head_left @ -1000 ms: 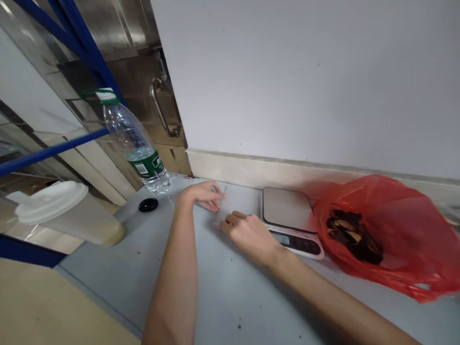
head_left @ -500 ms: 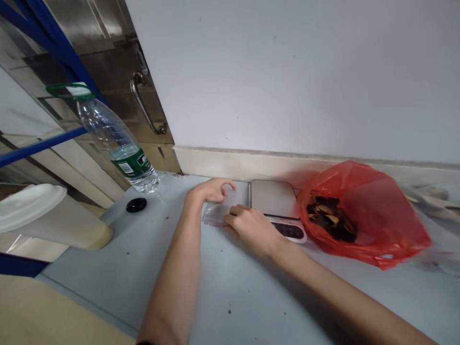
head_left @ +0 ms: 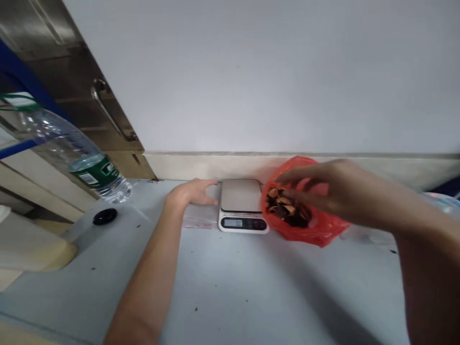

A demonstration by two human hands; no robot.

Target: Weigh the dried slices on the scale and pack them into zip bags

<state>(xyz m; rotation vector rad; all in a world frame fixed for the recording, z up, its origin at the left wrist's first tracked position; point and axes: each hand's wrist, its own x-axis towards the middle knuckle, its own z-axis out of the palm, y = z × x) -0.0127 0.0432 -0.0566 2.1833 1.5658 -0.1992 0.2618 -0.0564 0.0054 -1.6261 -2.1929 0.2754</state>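
Observation:
My left hand [head_left: 194,192] has its thumb and fingers apart, at the left side of a digital kitchen scale [head_left: 241,196]. Under and in front of that hand lies a clear plastic bag [head_left: 199,219], flat on the table. The scale's display is lit, but its digits are too blurred to read. Over the open red plastic bag [head_left: 305,235] to the right of the scale, my right hand [head_left: 316,187] reaches in, fingers apart and smeared a little by motion. Dark brown dried pieces with pale sides [head_left: 283,208] fill the bag's mouth, near its fingertips.
At the left stand a large water bottle [head_left: 89,167] with a green label and a whitish tub [head_left: 39,244]. A black round lid [head_left: 105,216] lies near the bottle. The wall [head_left: 251,86] rises behind the scale. Clear plastic [head_left: 373,235] lies right of the red bag.
My right hand has left the clear bag and moved right, over the red bag. My left hand has opened beside the scale. The view has shifted to the right.

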